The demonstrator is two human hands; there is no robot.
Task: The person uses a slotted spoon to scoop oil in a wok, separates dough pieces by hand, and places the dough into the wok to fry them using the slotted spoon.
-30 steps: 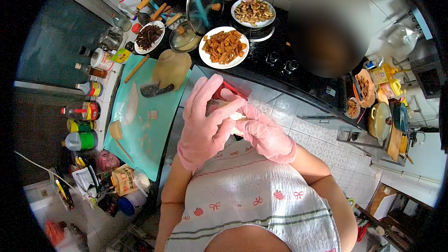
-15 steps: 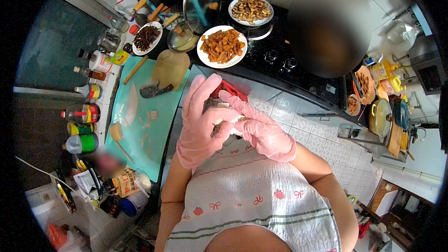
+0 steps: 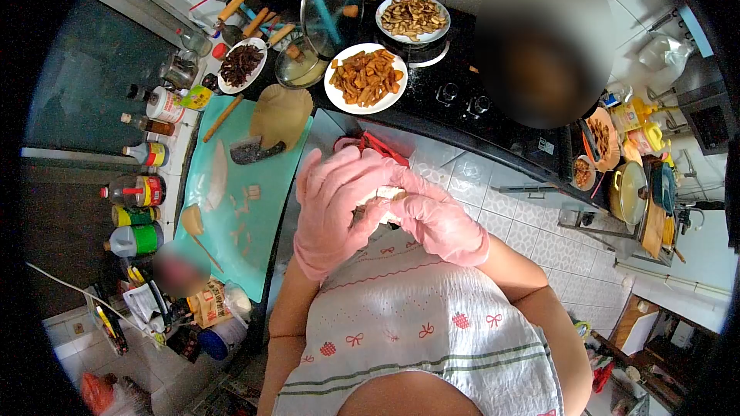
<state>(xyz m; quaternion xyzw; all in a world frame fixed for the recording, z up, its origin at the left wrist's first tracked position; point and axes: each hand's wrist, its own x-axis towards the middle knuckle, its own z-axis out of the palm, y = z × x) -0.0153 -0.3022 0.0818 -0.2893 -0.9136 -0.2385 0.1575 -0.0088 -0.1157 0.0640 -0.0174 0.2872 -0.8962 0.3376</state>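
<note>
Both my hands wear pink gloves and meet in front of the apron (image 3: 424, 300). My left hand (image 3: 331, 212) and my right hand (image 3: 447, 223) pinch a small whitish piece (image 3: 390, 193) between the fingertips; it looks like dough, but the fingers hide most of it. To the left lies a teal mat (image 3: 262, 258). On it are pale strips (image 3: 252, 192), a long white strip (image 3: 217, 166), a dark-bladed knife (image 3: 258, 150), a wooden stick like a rolling pin (image 3: 223, 118), a wooden spoon (image 3: 193, 219) and a round beige sheet (image 3: 282, 108).
Plates of orange-brown pieces (image 3: 365, 78), sliced browned food (image 3: 413, 18) and dark strips (image 3: 241, 65) stand on the counter, by a glass lid (image 3: 331, 8). Bottles (image 3: 132, 187) line the left ledge. A lidded pot (image 3: 628, 194) stands at right. Something red (image 3: 381, 150) is beyond my hands.
The raised fingers of my left hand have folded down toward my right hand. My right index finger has drawn in closer. Both hands still hold the whitish piece in nearly the same place.
</note>
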